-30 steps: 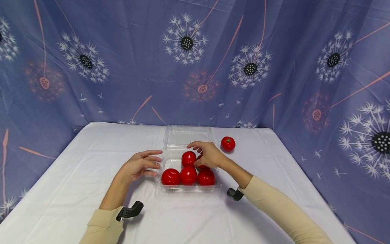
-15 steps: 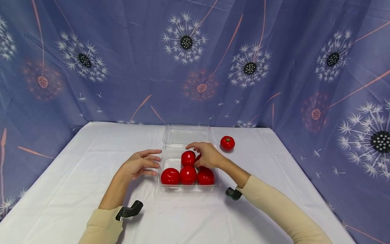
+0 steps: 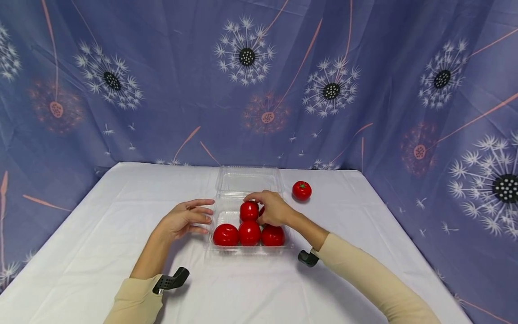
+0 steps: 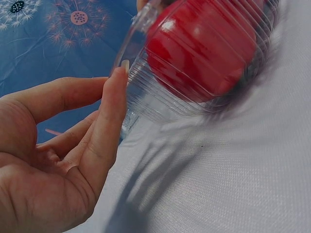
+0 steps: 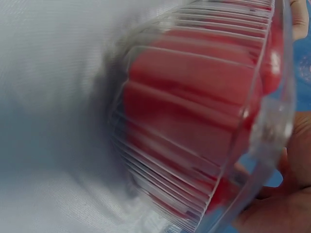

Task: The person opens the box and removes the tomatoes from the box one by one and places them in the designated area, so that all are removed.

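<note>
A clear plastic clamshell box (image 3: 251, 249) stands on the table with its lid (image 3: 248, 181) folded back. Three red tomatoes line its near side: left (image 3: 225, 235), middle (image 3: 249, 233) and right (image 3: 273, 236). My right hand (image 3: 276, 209) reaches over the box and holds the tomato (image 3: 248, 210) in the back row, fingers over its top and thumb at its right side. Red shows partly behind that hand. My left hand (image 3: 186, 219) is at the box's left side, fingers extended. In the left wrist view its fingertips (image 4: 116, 80) meet the box's rim.
One more tomato (image 3: 301, 191) with a green calyx sits on the white tablecloth (image 3: 344, 216), right of the lid. A blue dandelion-print curtain (image 3: 182, 90) hangs behind and at the sides. Each wrist carries a black camera mount (image 3: 171, 281).
My right hand has shifted slightly left, and its fingers have come down onto the back-row tomato. The left hand stays at the box's side.
</note>
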Demonstrator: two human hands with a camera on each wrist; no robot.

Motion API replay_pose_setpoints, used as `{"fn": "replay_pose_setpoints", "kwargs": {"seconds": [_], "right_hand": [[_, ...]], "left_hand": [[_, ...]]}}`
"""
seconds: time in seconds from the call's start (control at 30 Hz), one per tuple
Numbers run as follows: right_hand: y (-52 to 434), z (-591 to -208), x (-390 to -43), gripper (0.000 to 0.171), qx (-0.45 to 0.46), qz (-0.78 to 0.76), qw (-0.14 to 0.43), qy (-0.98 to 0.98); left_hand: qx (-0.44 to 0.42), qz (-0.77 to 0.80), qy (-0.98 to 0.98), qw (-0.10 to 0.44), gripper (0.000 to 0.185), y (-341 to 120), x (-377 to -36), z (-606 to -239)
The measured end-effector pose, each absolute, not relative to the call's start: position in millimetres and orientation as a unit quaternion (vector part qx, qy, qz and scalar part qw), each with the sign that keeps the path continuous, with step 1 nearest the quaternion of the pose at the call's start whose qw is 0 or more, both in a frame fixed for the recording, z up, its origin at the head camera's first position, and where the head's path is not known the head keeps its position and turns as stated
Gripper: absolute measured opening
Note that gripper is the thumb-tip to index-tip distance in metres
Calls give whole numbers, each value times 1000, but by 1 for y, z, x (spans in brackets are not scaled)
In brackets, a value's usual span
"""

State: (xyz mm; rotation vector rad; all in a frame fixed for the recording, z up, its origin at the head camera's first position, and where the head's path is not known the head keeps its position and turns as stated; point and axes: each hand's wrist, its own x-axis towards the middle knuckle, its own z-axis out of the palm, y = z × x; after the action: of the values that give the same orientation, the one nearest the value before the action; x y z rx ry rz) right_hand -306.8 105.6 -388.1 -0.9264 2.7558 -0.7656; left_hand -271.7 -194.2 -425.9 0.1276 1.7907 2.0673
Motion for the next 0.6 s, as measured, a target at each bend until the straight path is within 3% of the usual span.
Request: {"fn": "replay_pose_setpoints", "kwargs": {"seconds": [0.6], "right_hand": [[104,-394,-302,66,-316,-228,35,920]], "left_hand": [[45,743,637,199,68,-194,-271,-426]]}}
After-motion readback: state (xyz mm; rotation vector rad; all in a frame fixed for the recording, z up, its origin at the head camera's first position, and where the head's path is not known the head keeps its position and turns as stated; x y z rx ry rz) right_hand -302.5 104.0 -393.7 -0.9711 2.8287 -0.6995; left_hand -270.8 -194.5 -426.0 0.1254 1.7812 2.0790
